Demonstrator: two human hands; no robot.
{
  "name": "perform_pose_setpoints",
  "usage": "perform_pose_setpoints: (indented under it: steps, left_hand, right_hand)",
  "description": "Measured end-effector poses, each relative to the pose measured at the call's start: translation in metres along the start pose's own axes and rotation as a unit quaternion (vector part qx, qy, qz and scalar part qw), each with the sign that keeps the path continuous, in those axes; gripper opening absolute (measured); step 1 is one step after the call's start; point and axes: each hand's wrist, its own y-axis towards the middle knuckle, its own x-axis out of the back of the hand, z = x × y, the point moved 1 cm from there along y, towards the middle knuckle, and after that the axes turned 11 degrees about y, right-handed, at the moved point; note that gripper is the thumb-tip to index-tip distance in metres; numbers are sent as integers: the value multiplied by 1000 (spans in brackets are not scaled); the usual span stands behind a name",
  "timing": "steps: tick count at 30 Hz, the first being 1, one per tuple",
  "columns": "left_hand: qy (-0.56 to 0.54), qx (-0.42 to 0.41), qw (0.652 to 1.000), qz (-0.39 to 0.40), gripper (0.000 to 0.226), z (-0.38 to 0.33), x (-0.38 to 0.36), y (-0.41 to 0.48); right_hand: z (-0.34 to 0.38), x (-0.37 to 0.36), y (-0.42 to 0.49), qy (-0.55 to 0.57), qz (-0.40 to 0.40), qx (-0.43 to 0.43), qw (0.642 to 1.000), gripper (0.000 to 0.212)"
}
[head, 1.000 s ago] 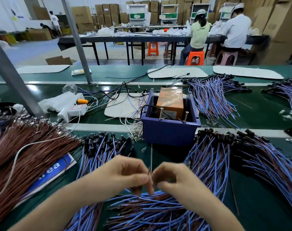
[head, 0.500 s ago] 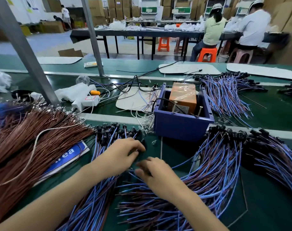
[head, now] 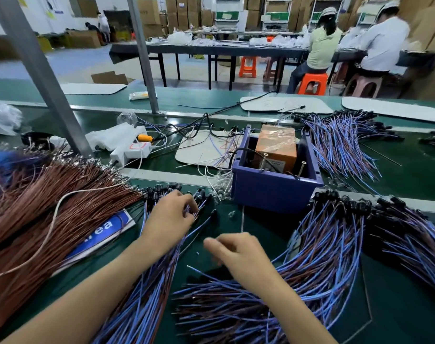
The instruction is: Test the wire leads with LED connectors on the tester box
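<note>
Across the green table, wire dominates. To your left: a broad fan of brown leads, one pale cord looping over it, a blue-and-white printed card partly tucked beneath. Front and centre: a bundle of blue-and-dark leads running away from you, black LED connectors at its far end. A second heap of the same leads lies crosswise under your right forearm. To your right, a curved bundle with black connectors near the box, and more beyond it.

Tester box: dark blue open bin, just past both hands, between the near bundles. Orange block inside; two upright metal posts at its near side. No lead touches the posts.

Behind the box: a pale mat strewn with loose wires, a white power strip, crumpled white plastic. Two grey metal uprights rise from the table. Far back, two seated people at a long dark table, orange stools, stacked cartons.

Your left hand rests on the connector end of the centre bundle, fingers curled down among the connectors; grip closing on leads there, though which one you hold I cannot tell. Your right hand hovers above the crosswise heap, fingers loosely curled, blurred; I cannot tell whether its grip holds anything.
</note>
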Motion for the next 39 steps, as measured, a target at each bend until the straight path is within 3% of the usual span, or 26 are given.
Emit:
perform_pose_setpoints:
  steps: [3,5,9,12,18,26,29,31,32,35,37,39]
  left_hand:
    - [-105,-11,989,-104,23,-13,17,-7]
    - [-168,-29,979,-115,26,-27,25,-16]
    - [-235,-81,966,-67,31,-50,23,-31]
    - [-256,-65,963,-51,34,-55,15,-39]
    - [-334,-64,933,119,16,-39,9,-51]
    - [-321,-70,925,190,13,-18,31,-48]
    - [-309,-90,928,188,12,-29,35,-49]
    - [-287,-112,933,186,11,-38,36,-49]
    - [-275,-120,936,182,10,-42,36,-49]
    - [-258,-129,942,171,8,-53,40,-44]
    - [-266,-135,938,177,7,-61,45,-36]
    - [-280,-145,933,174,7,-70,49,-25]
  right_hand:
    - [5,7,5,249,-71,-74,963,30]
    - [13,10,10,354,-102,-89,926,29]
    - [28,13,15,396,-150,-59,904,24]
    - [28,18,11,386,-182,-20,904,19]
    - [19,88,-2,451,-287,8,845,21]
    - [-13,170,-12,163,-420,-39,892,22]
    - [-23,168,-15,-81,-390,-114,910,32]
    - [-21,160,-17,-230,-376,-174,881,32]
    - [-17,155,-19,-253,-400,-175,863,34]
    - [10,132,-24,-218,-461,0,860,25]
    - [29,108,-23,-112,-352,78,926,12]
    - [37,80,-21,42,-174,64,982,8]
